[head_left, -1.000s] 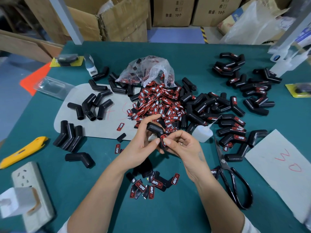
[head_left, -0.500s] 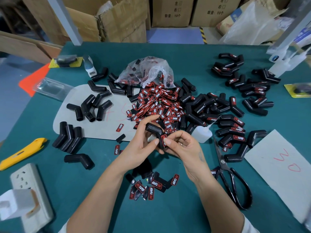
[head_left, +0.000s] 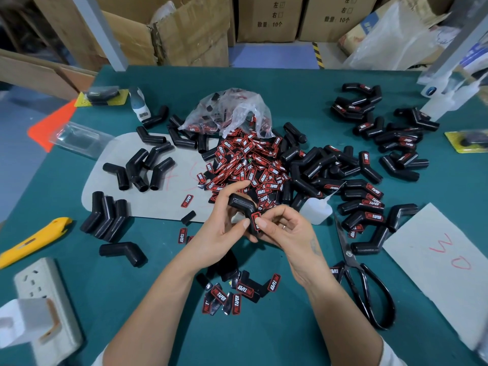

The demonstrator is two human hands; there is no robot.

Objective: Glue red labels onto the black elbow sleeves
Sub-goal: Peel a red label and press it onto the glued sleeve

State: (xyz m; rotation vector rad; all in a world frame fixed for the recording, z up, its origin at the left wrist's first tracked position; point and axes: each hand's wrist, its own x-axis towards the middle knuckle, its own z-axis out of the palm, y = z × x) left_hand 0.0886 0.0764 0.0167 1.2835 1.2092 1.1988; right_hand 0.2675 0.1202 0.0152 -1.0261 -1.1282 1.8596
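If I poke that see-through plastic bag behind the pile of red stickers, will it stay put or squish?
The clear plastic bag would probably squish: it already sits crumpled and saggy. It looks thin, so likely very light and easy to slide. The red labels spilling from its mouth may scatter too.

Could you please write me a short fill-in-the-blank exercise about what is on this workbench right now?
1. The left hand grips a black ____ sleeve while the right hand presses a red label onto it.
2. The scissors have ____ handles.
3. The utility knife at the table's left edge is ____.
4. The heap of loose labels spills from a clear ____ bag.

Missing words: elbow; black; yellow; plastic
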